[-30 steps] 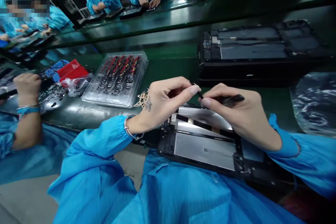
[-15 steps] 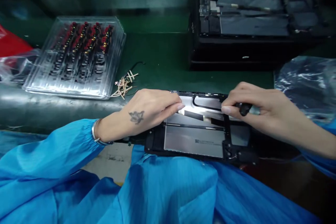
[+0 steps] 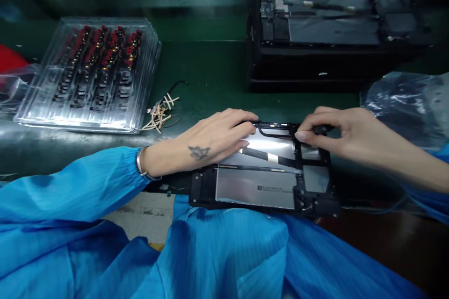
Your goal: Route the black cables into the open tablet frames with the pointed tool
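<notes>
An opened tablet-like device (image 3: 256, 189) lies at the edge of the bench in front of me, its silver battery panels, black frame and dark ribbon cables showing. My left hand (image 3: 219, 138) rests over its upper left part, fingers stretched and slightly apart, the fingertips at the top edge and on the silver panel. At the upper right corner of the device, my right hand (image 3: 331, 131) is closed in a pinch, thumb against index finger. Something dark shows inside that hand, mostly hidden by the fingers. A black cable (image 3: 275, 134) runs between the two hands along the top.
Stacked clear plastic trays (image 3: 87, 74) with rows of small red and black parts stand at the left. Beside them lies a pile of thin pale strips (image 3: 159, 117). A stack of similar black devices (image 3: 333, 46) is at back right, with clear plastic wrap (image 3: 403, 103) nearby.
My left hand has moved right and up to the top edge, its fingers spreading out. My right hand has shifted slightly up, and the black object in it has turned mostly out of sight.
</notes>
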`<action>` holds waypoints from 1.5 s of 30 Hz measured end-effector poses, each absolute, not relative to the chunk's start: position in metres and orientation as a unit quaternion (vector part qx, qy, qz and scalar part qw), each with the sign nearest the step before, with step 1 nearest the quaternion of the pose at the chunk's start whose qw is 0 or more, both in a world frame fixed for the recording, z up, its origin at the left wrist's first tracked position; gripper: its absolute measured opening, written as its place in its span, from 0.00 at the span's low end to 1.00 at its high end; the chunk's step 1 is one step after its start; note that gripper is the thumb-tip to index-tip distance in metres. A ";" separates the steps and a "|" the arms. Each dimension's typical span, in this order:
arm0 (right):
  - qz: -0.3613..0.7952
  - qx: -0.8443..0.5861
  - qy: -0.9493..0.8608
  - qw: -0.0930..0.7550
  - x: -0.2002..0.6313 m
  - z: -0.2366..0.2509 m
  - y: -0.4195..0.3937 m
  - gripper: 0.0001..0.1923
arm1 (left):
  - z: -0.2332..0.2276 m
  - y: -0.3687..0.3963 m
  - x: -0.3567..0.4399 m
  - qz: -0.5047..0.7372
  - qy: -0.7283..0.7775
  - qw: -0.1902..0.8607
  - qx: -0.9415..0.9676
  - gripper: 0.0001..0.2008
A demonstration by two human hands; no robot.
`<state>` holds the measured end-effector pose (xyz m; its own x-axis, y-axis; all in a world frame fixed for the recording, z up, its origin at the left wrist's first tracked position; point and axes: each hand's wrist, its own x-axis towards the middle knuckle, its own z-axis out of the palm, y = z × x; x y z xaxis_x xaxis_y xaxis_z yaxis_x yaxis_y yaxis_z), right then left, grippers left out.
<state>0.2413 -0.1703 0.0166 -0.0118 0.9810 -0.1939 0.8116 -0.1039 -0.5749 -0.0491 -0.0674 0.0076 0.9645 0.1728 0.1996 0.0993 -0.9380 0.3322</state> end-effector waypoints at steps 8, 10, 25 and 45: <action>0.274 -0.691 -0.658 0.122 0.239 0.019 -0.168 0.24 | 0.006 -0.068 -0.042 0.082 0.056 0.158 0.982 0.13; 0.274 -0.693 -0.657 0.115 0.239 0.020 -0.168 0.22 | 0.004 -0.067 -0.041 0.081 0.053 0.139 0.986 0.13; 0.268 -0.690 -0.660 0.131 0.236 0.024 -0.166 0.22 | -0.001 -0.059 -0.037 0.055 -0.004 -0.010 0.998 0.16; 0.209 -0.691 -0.688 0.072 0.229 0.023 -0.164 0.18 | -0.004 -0.057 -0.038 0.120 -0.048 -0.080 0.988 0.19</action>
<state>0.2294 -0.1640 0.0233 -0.0334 0.9814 -0.1891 0.9211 -0.0432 -0.3869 -0.0375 -0.0565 -0.0040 0.9667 -0.1132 0.2294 -0.0748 -0.9827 -0.1695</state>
